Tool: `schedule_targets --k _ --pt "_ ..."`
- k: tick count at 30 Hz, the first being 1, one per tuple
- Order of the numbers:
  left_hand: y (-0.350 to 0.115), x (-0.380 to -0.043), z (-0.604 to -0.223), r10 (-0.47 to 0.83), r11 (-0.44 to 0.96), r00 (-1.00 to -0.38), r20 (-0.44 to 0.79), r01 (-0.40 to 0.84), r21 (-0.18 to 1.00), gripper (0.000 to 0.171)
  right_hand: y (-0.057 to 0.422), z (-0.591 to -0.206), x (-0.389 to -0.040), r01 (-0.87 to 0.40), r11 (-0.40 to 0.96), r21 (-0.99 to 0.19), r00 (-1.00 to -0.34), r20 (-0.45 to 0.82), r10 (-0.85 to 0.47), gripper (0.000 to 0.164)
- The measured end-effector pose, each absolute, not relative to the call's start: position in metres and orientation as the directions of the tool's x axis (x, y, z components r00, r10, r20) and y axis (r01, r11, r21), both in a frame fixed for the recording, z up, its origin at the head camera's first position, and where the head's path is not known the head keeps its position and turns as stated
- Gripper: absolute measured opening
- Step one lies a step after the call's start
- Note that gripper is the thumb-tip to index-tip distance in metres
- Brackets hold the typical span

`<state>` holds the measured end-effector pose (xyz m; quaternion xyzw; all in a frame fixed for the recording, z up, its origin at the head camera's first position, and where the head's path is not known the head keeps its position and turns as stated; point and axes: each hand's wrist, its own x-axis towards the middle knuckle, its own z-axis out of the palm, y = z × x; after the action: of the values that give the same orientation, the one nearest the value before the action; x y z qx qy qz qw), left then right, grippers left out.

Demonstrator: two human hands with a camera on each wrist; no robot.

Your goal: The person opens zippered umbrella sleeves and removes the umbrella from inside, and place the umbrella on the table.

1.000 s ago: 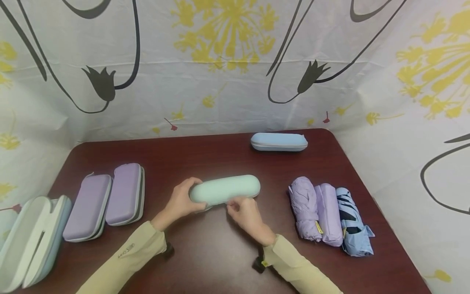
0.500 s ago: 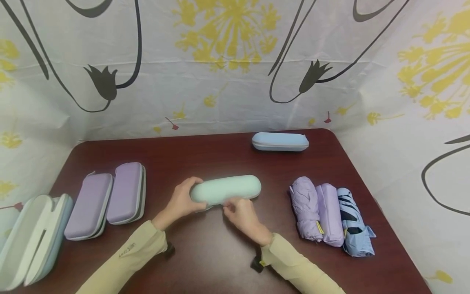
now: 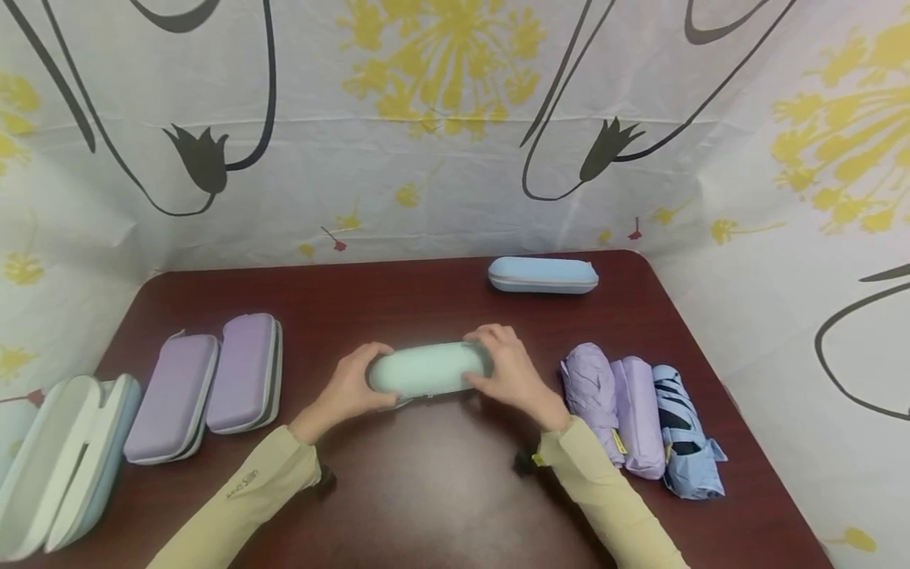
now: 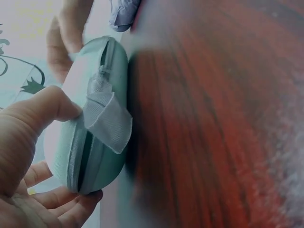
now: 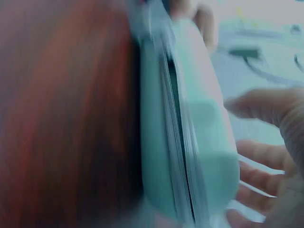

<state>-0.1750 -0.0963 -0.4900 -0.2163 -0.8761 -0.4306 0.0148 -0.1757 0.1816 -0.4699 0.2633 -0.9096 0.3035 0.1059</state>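
A mint green hard zip case [image 3: 423, 370] lies lengthwise across the middle of the table. My left hand [image 3: 347, 387] grips its left end, thumb on the near side and fingers round the far side. Round the right end curls my right hand [image 3: 513, 367], thumb in front and fingers behind. In the left wrist view a pale ribbon pull tab [image 4: 109, 123] hangs over the case's side, with a dark gap in the zip seam below it. The right wrist view, partly blurred, shows the zip [image 5: 178, 109] parted by a dark slit towards the right end.
Two purple zip cases [image 3: 174, 399] lie at left, beside an opened light blue case [image 3: 103, 466]. A blue zip case [image 3: 543, 275] sits near the back edge. At right are a lilac folded umbrella [image 3: 590, 395], a smooth purple bundle [image 3: 635, 411] and a blue patterned folded umbrella [image 3: 686, 435].
My right hand has left the pinch at the front seam and moved right, now holding the case's right end. My left hand keeps its grip on the left end.
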Motion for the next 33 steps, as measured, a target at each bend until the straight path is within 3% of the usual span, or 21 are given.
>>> schedule_targets --k 4,7,19,27,33 --pt "-0.098 -0.178 -0.488 0.392 0.537 -0.896 0.207 0.406 0.739 0.059 0.199 -0.471 -0.183 -0.47 0.684 -0.557 -0.876 0.203 -0.437 0.05" --pt "-0.1 -0.182 -0.486 0.396 0.543 -0.897 0.199 0.403 0.737 0.06 0.205 -0.472 -0.181 -0.46 0.667 -0.586 -0.874 0.166 -0.456 0.049" --pt "-0.103 -0.207 -0.477 0.395 0.504 -0.891 0.223 0.414 0.758 0.053 0.207 -0.473 -0.162 -0.53 0.612 -0.587 -0.831 0.214 -0.513 0.052" --pt "-0.094 -0.224 -0.475 0.296 0.497 -0.951 0.085 0.23 0.837 0.042 0.196 -0.481 -0.138 -0.517 0.528 -0.673 -0.832 0.25 -0.495 0.051" --pt "-0.078 -0.228 -0.474 0.265 0.497 -0.963 0.045 0.176 0.85 0.04 0.183 -0.483 -0.123 -0.537 0.451 -0.713 -0.82 0.314 -0.479 0.042"
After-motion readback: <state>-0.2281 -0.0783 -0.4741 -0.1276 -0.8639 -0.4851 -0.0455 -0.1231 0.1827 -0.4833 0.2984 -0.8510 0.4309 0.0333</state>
